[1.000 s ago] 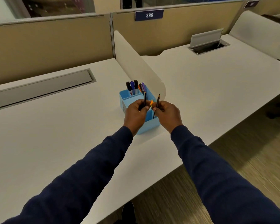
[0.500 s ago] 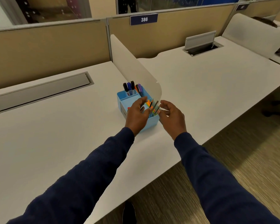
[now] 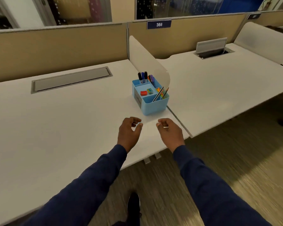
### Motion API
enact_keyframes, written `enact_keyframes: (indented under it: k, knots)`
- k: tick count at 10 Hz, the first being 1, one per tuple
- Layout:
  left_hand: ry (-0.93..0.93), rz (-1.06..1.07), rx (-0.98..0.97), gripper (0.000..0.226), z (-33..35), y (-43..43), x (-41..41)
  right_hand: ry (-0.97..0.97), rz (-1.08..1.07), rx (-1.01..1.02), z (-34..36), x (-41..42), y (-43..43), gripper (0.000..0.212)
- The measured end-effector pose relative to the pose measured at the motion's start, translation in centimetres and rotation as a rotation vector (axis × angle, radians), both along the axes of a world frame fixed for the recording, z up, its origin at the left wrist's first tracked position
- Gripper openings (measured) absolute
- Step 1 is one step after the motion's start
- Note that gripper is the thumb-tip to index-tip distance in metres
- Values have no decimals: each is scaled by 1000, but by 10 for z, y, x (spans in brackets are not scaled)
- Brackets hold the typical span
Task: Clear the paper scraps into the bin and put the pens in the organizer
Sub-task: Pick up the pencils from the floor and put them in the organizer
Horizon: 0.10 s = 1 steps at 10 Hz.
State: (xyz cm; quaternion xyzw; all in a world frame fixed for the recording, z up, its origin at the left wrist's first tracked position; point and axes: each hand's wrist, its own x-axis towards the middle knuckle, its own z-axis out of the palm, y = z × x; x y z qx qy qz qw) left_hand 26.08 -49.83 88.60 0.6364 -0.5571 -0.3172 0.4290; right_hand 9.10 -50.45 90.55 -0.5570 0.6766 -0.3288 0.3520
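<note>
A light blue organizer (image 3: 153, 106) stands on the white desk (image 3: 72, 124) beside a curved divider panel. Several markers (image 3: 143, 76) stand upright in its back compartments. Two pencils (image 3: 161, 94) lean in the front right compartment among orange and green items. A red eraser (image 3: 143, 93) and a small multicoloured block lie in the shallow middle tray. My left hand (image 3: 129, 132) and my right hand (image 3: 169, 132) hover over the desk's front edge, nearer to me than the organizer, fingers loosely curled and holding nothing. No paper scraps or bin show.
The white divider panel (image 3: 147, 62) rises just behind and to the right of the organizer. A closed grey cable hatch (image 3: 71, 80) is set into the desk at the left; an open one (image 3: 213, 49) sits on the neighbouring desk. Beige partitions close off the back. Wood-look floor lies below.
Both hands let go of the pencils, which now lean in the organizer's front compartment, and pulled back toward me to the desk's front edge.
</note>
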Motion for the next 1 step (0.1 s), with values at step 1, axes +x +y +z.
enact_keyframes:
  k: [1]
  knots:
    - [-18, 45, 99, 15, -24, 73, 16, -24, 70, 37, -19, 10, 57, 25]
